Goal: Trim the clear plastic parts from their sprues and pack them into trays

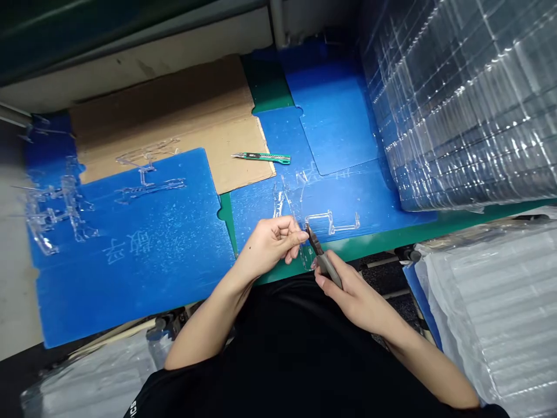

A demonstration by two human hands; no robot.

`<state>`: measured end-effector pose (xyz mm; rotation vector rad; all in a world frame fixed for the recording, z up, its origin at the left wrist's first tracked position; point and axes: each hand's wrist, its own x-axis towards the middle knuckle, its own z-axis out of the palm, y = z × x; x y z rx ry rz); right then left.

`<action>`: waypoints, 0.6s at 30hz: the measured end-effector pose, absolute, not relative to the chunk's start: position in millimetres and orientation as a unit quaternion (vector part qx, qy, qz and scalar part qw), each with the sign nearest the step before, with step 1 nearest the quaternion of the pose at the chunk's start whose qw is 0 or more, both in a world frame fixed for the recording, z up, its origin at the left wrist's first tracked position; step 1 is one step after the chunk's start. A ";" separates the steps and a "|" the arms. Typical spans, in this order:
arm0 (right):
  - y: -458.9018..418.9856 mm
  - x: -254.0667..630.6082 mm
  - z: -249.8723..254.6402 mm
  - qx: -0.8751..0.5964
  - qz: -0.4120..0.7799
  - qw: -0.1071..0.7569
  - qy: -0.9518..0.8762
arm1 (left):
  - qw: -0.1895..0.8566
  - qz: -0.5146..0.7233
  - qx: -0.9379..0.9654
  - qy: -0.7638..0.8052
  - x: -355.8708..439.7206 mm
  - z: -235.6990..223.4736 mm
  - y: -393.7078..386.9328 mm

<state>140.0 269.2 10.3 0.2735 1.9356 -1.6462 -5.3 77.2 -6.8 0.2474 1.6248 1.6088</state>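
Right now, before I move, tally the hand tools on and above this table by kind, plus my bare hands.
Green utility knife: 1
Grey-handled metal pliers: 1
Bare hands, left and right: 2
Total: 4

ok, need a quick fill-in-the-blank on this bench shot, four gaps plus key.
1. The pliers in the right hand have ____ handles.
2. The knife points its blade toward the picture's ____ edge.
3. The tabletop under the blue sheets is ____.
4. The cardboard is ____.

Missing words: grey; left; green; brown.
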 end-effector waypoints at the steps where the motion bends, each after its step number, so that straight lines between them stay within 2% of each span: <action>1: 269.9 140.2 10.8 0.102 -0.616 0.291 0.725 | 0.408 0.638 0.100 0.645 -4.8 -7.5 76.9; 14: 285.1 144.5 5.6 0.083 -0.655 0.297 0.690 | 0.444 0.609 0.122 0.647 -6.8 -3.8 93.5; 18: 288.7 149.4 -9.8 0.134 -0.747 0.278 0.589 | 0.466 0.595 0.123 0.643 -8.9 -12.0 106.0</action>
